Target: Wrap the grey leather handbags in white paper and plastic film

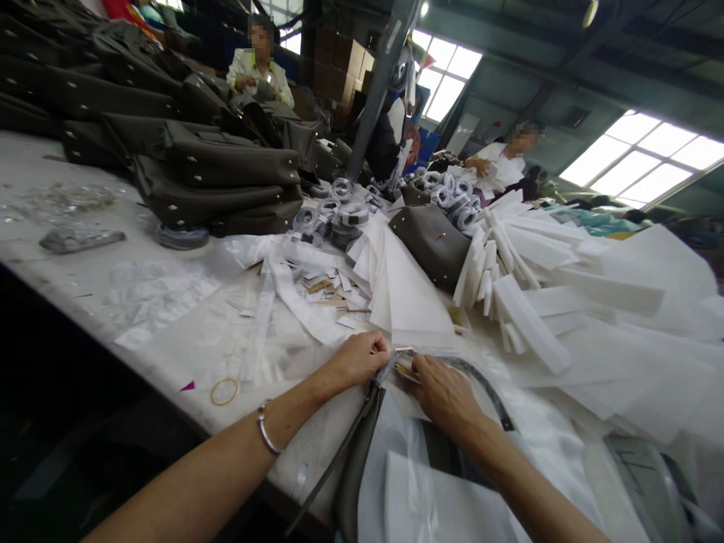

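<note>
An olive-grey handbag [355,475] lies at the table's near edge, with a white paper sheet [424,498] over it. Its curved handle [485,383] is dark and wrapped in clear plastic. My left hand [360,357] is closed, its fingertips pinching the plastic-wrapped handle at its left end. Just to the right, my right hand [444,388] curls its fingers around the handle beside a small gold-coloured metal piece [406,371]. The fingertips of that hand are partly hidden. A thin dark strap [331,464] hangs from the bag over the table edge.
Stacked olive-grey bags [226,166] fill the back left. Coiled, wrapped straps [342,215] lie mid-table, near paper scraps [333,290]. White paper sheets [611,302] cover the right side. A yellow rubber band [224,391] lies near the front edge. A co-worker [260,72] is across the table.
</note>
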`<move>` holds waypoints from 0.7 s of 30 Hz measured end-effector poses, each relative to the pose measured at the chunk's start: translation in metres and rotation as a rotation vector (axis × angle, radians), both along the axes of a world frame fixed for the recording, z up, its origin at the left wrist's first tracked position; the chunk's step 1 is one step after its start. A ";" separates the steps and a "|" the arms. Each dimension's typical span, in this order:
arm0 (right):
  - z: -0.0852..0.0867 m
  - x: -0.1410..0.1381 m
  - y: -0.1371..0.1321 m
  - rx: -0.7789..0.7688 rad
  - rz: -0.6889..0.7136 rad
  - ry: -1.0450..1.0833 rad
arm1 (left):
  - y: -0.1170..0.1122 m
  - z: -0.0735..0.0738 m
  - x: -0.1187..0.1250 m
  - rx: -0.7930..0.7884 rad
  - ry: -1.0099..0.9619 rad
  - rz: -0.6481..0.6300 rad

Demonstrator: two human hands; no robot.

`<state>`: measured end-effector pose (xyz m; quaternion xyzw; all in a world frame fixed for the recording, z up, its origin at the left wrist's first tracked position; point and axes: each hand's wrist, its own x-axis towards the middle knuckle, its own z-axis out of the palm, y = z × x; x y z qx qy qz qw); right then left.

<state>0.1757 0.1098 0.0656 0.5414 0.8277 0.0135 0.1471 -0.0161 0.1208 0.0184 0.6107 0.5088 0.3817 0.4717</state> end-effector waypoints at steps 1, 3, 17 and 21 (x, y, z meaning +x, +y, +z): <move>-0.003 0.003 0.001 0.007 0.008 0.027 | 0.000 0.000 0.000 -0.001 0.001 0.006; -0.006 0.007 0.003 0.025 0.038 0.090 | 0.001 0.001 0.000 -0.004 0.000 0.015; -0.019 0.023 0.040 -0.097 -0.072 0.473 | 0.010 -0.004 -0.003 -0.054 -0.302 0.075; -0.019 0.034 0.034 -0.189 -0.163 0.684 | 0.007 0.003 -0.004 -0.084 -0.399 0.052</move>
